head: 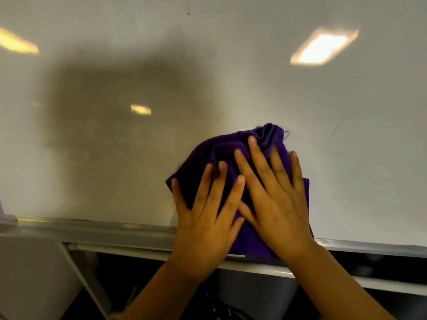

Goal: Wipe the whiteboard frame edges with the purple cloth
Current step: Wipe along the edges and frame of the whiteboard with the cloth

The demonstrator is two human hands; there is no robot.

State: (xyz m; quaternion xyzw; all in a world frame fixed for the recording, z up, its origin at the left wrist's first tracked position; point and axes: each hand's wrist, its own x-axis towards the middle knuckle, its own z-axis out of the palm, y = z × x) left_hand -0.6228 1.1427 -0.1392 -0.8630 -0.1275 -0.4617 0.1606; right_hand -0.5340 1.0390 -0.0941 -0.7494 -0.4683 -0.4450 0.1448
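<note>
Head view looks down on two bare hands laid flat on a purple cloth (233, 162), which is pressed against the lower part of the whiteboard (208, 84). Fingers (254, 155) of the right hand (275, 204) are stretched out and spread, released rather than clenched, with the tips reaching up toward the bunched, wrinkled top of the cloth. Fingers of the left hand (205, 218) are likewise extended and splayed, pressing on the left half of the cloth; neither hand pinches the fabric. The right hand partly overlaps the left where the index finger of the left meets the thumb side of the right. Both forearms rise from the bottom edge of the picture, converging toward the cloth.

The lower part of the cloth hangs over the bottom frame edge (104, 229) of the board, a pale metal rail running across the picture and tilting down to the right. Its upper part lies on the white board surface, just above that rail. Under the rail a slanted pale support bar (85, 280) shows at the lower left. On the glossy board sit bright reflections of ceiling lights (323, 47) and a broad dark shadow to the left of the hands.
</note>
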